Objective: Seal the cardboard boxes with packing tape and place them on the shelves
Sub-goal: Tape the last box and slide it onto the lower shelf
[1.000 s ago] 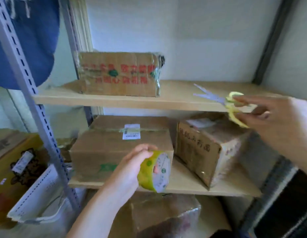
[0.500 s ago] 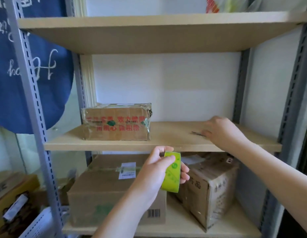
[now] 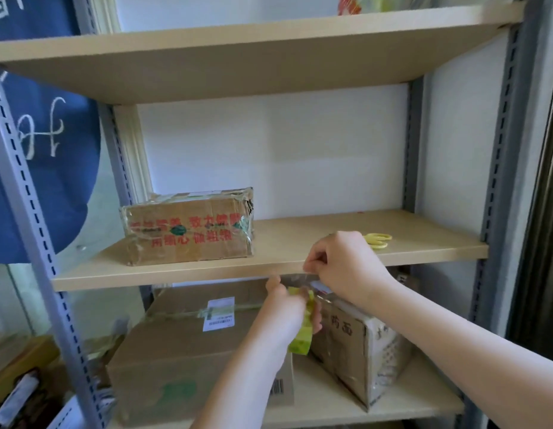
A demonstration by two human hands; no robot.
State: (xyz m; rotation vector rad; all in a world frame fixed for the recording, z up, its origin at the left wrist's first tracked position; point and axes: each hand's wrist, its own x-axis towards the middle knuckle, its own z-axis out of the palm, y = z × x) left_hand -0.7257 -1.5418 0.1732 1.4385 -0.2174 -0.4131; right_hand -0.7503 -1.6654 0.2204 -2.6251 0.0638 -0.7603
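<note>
Metal-framed shelf unit [image 3: 269, 261], left hand [image 3: 281, 308] gripping tape roll [image 3: 303, 332], right hand [image 3: 340, 264] just above pinching tape end [image 3: 297, 278], scissors [image 3: 377, 240] beyond right hand.

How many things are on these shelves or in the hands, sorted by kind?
Cardboard boxes: 3, box with red print, large box, tilted box
Tape roll: 1
Scissors: 1
Total: 5

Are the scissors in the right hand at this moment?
No, the scissors lie on the middle shelf behind the right hand.
</note>
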